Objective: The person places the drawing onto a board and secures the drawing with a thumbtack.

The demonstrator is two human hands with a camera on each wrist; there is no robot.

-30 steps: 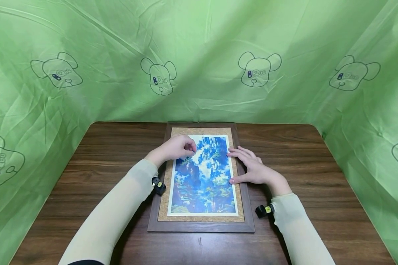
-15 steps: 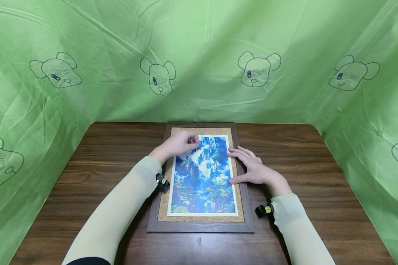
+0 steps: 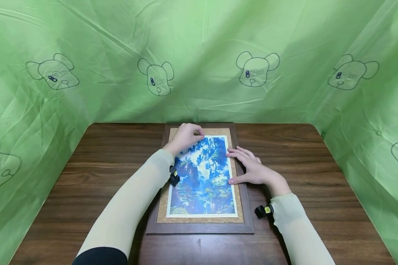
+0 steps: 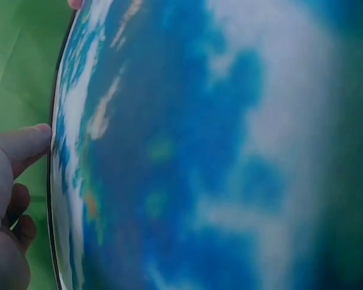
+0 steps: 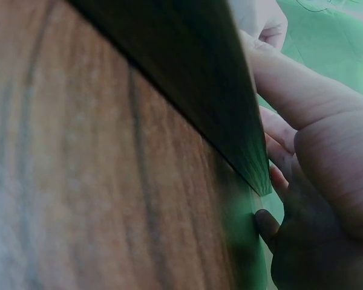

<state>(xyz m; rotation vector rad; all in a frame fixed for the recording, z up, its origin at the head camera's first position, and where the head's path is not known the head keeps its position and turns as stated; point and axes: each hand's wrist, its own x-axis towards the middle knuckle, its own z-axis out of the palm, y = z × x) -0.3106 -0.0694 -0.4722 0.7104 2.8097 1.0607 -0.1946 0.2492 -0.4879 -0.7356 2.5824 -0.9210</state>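
A blue landscape print [image 3: 205, 176] with a white border lies on a cork board [image 3: 202, 220] in a brown frame [image 3: 199, 229]. At the print's top edge, my left hand [image 3: 185, 136] is curled with thumb and forefinger together, pinching a tiny pin-like thing mostly hidden by the fingertips. In the left wrist view, the left thumb [image 4: 24, 145] shows beyond the print's far edge. My right hand [image 3: 253, 169] rests with spread fingers over the frame's right side, its thumb and fingertips touching the print's right edge. The right wrist view shows the right hand [image 5: 327, 157] beside the frame.
The frame lies on a dark wooden table [image 3: 302, 158], its far end near the table's back edge. A green curtain [image 3: 199, 73] printed with mouse-like outlines surrounds the back and sides. Small black cameras sit on both wrists.
My left hand has moved away from me and slightly right, from over the print's upper left to its top edge. The right hand and the print have stayed in place.
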